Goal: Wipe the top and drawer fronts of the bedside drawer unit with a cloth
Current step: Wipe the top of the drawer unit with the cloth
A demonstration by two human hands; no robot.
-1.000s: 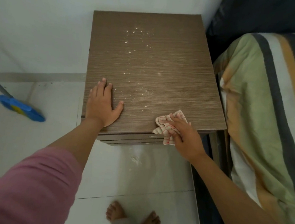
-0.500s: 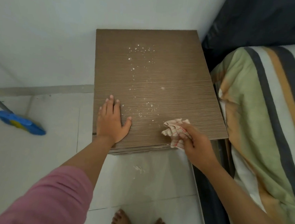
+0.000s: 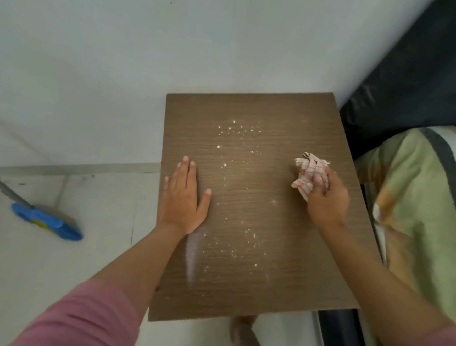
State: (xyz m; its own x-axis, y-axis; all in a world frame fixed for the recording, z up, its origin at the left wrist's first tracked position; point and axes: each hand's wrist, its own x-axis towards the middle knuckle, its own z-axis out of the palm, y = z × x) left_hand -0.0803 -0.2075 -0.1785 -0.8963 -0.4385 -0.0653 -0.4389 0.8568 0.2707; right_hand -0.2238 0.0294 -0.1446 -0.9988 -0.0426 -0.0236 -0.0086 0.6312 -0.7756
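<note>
bedside drawer unit [image 3: 257, 202]: seen from above, only the top panel in view; drawer fronts not visible. brown wood-grain laminate, fine horizontal lines. stands on the pale tiled floor [image 3: 36, 267], back edge against the white wall [image 3: 121, 55], right edge just beside the bed [image 3: 422, 215].

surface: white crumbs [image 3: 238, 131] scattered in a loose band down the middle, denser near the back and again toward the front. a pale powdery streak [image 3: 192, 254] runs front-to-back just below the left wrist.

left hand [image 3: 185, 196]: flat on the top near its left edge, palm down, fingers straight and close together, thumb spread to the right. holds nothing.

right hand [image 3: 327, 197]: over the right part of the top, fingers curled round a bunched cloth [image 3: 307, 175], white with red checks. cloth sticks out ahead of the knuckles toward the back; whether it touches the panel cannot be told. hand slightly blurred.

edges and room: left side of the unit opens onto bare floor; right side is tight against the striped bed cover. dark headboard [image 3: 419, 78] at back right. front edge overhangs the floor, a foot [image 3: 241, 329] partly showing under it. blue mop head [image 3: 45, 221] with grey handle lies on the floor, well apart to the left. pink sleeve [image 3: 81, 319] at lower left.
</note>
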